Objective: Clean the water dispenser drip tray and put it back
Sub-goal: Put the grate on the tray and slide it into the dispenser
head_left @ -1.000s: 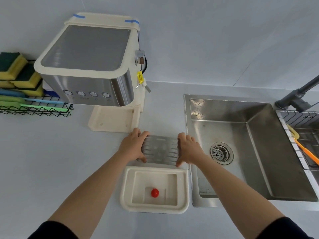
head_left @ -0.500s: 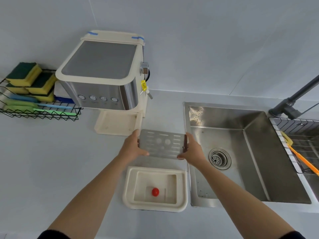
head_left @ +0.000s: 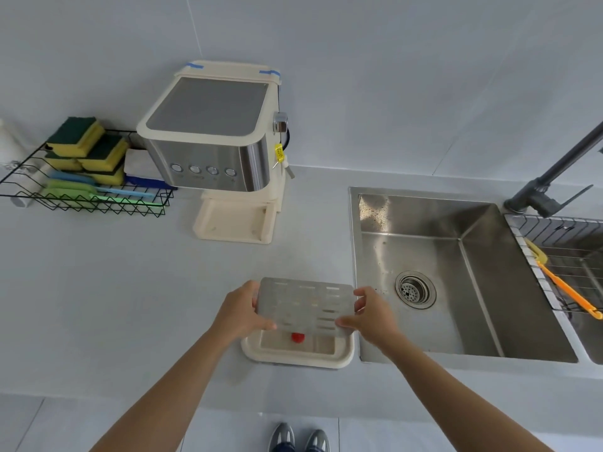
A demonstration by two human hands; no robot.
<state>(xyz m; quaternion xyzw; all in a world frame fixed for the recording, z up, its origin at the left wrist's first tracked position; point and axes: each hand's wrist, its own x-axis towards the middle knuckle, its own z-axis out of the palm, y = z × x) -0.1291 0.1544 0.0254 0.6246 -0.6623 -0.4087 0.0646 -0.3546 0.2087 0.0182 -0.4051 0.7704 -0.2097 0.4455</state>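
Both hands, left hand [head_left: 243, 313] and right hand [head_left: 370, 316], pinched the short ends of the perforated metal grate [head_left: 305, 305], held level at lower centre, its long axis running left to right. Directly beneath, partly hidden, sat the cream tray basin [head_left: 344, 357] containing a red float [head_left: 297, 337]. Sink [head_left: 424, 243] lay just right, nearer the right hand; dispenser [head_left: 212, 148] stood upper left.

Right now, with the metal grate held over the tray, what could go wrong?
1. The metal grate is pinched only at its two short edges by the left hand and right hand; it could slip and drop.
2. The drip tray lies near the counter's front edge, so a clumsy seating might nudge it off.
3. The red float could be pressed or jammed if the grate goes on skewed.
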